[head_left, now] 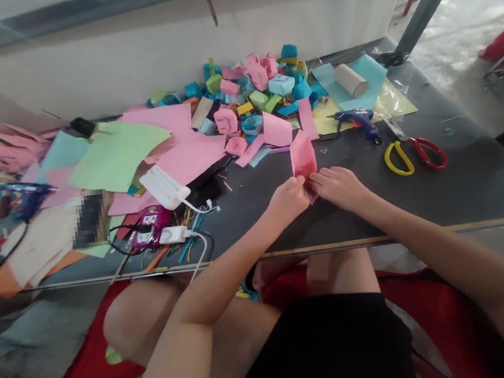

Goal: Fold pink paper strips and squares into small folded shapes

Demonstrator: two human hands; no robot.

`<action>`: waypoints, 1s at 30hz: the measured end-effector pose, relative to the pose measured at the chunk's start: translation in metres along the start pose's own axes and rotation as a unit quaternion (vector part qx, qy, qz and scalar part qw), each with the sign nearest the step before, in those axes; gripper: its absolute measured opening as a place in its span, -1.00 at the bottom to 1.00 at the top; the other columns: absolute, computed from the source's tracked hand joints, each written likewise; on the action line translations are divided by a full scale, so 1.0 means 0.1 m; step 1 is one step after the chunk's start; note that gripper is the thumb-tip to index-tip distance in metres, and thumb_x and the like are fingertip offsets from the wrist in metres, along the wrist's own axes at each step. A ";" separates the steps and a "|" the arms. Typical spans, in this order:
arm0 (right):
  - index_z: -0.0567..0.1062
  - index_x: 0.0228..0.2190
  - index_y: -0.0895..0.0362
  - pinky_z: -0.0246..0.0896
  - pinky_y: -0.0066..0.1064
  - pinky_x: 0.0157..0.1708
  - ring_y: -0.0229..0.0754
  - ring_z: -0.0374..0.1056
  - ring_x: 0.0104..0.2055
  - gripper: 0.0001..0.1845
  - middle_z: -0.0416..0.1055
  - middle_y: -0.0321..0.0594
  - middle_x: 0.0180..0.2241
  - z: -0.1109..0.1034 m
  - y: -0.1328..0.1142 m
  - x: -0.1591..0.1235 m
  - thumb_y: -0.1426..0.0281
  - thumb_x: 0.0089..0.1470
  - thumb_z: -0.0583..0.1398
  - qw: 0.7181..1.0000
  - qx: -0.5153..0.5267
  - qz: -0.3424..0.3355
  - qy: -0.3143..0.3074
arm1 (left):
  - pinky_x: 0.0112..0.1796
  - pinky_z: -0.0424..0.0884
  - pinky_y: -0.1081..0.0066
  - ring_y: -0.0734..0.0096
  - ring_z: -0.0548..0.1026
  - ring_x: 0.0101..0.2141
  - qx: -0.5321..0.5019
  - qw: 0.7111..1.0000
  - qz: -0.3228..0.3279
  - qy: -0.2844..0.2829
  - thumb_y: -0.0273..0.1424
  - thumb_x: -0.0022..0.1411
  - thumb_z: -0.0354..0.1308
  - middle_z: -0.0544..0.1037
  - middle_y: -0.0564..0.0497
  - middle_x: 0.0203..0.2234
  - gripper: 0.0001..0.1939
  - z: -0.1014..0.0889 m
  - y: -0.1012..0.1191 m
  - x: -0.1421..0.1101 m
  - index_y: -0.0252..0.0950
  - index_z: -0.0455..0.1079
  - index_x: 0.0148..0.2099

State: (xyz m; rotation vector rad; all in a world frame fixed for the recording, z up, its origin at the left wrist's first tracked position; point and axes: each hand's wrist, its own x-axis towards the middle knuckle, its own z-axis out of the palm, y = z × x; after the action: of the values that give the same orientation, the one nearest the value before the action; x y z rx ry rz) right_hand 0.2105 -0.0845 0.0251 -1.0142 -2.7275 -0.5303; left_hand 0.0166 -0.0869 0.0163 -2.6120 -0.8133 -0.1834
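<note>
Between my two hands, just above the dark tabletop, is a small folded piece of pink paper (302,154). My left hand (292,194) pinches its lower left edge. On the lower right edge, the fingers of my right hand (334,187) are closed too. The paper stands up from my fingertips like a small open pocket; its lowest part is partly hidden by the fingers. Behind it lie a pink paper strip (307,118) and a curved pink paper piece (277,129). A blue glue gun (361,123) and scissors (413,146) with one yellow and one red handle rest to the right.
A heap of small folded paper boxes (258,85) sits against the wall. Coloured paper sheets (120,152), a white power bank (163,186) and a purple power strip (150,225) with cables cover the left side. A cardboard tube (351,80) lies at the back right.
</note>
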 end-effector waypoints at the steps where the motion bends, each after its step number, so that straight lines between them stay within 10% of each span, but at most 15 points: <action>1: 0.59 -0.39 0.20 -0.01 -0.26 -0.40 -0.17 0.34 -0.32 -0.67 0.61 -0.13 -0.28 0.00 -0.01 0.00 0.65 0.29 0.08 1.000 0.001 0.006 -0.004 | -0.29 0.24 0.30 0.28 0.46 -0.28 -0.003 1.000 -0.007 -0.004 -0.72 0.39 -0.12 0.55 -0.11 -0.48 -0.60 0.00 0.01 -0.01 -0.40 0.53 -0.27; 23: 0.63 -0.33 0.19 0.00 -0.28 -0.42 -0.12 0.35 -0.28 -0.69 0.62 -0.10 -0.31 0.05 -0.02 0.11 0.57 0.31 0.10 0.996 0.038 0.069 -0.046 | -0.29 0.33 0.32 0.28 0.59 -0.27 -0.056 0.996 -0.054 -0.043 -0.65 0.39 0.02 0.66 -0.20 -0.20 -0.75 0.09 0.03 -0.15 -0.44 0.51 -0.04; 30: 0.63 -0.14 0.20 0.15 -0.30 -0.35 -0.12 0.40 -0.18 -0.68 0.63 -0.08 -0.04 0.11 0.07 0.00 0.52 0.37 0.06 0.999 0.033 0.041 -0.004 | -0.28 0.38 0.32 0.28 0.61 -0.25 -0.053 0.996 -0.056 -0.046 -0.64 0.41 0.00 0.67 -0.20 -0.23 -0.72 0.05 0.05 -0.14 -0.46 0.51 0.01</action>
State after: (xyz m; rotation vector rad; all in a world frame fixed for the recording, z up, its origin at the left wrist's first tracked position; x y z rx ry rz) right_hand 0.2150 -0.0750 0.0167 -1.1086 -2.6773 -0.4209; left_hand 0.0081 -0.0960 0.0072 -2.6927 -1.0096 -0.1420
